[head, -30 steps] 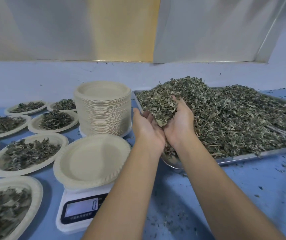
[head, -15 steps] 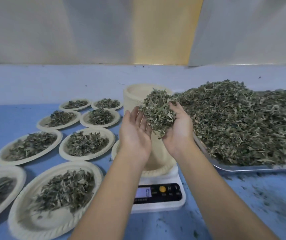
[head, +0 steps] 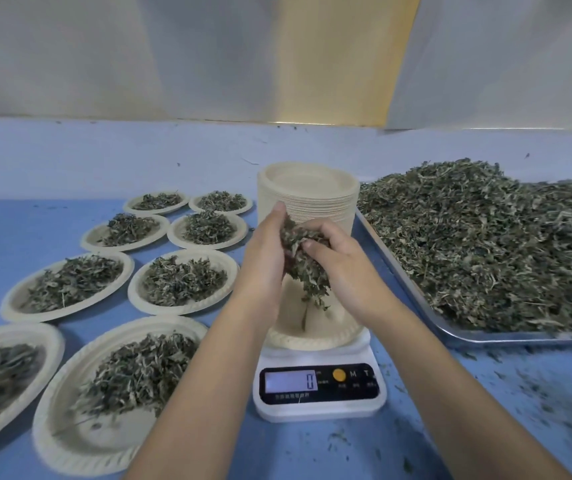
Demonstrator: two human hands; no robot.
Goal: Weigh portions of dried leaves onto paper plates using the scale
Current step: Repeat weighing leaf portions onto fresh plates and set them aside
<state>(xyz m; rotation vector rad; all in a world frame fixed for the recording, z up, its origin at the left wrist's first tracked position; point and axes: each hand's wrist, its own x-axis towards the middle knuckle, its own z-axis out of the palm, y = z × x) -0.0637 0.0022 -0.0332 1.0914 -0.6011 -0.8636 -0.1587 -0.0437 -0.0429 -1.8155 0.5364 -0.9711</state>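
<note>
A white digital scale (head: 319, 393) stands at the centre front, its display reading 0. On it sits a paper plate (head: 315, 336). Above that plate my left hand (head: 263, 258) and my right hand (head: 340, 265) face each other and hold a clump of dried leaves (head: 303, 265) between them. Leaves spill down from the clump toward the plate. A big heap of dried leaves (head: 492, 244) fills a metal tray (head: 464, 336) on the right.
A tall stack of paper plates (head: 308, 192) stands behind my hands. Several filled paper plates (head: 182, 282) lie on the blue table (head: 485, 410) to the left. Leaf crumbs litter the table at the right front. A pale wall closes the back.
My hands have carried the clump from the tray to above the scale plate, tilted inward, and leaves now fall from it. The camera has swung left.
</note>
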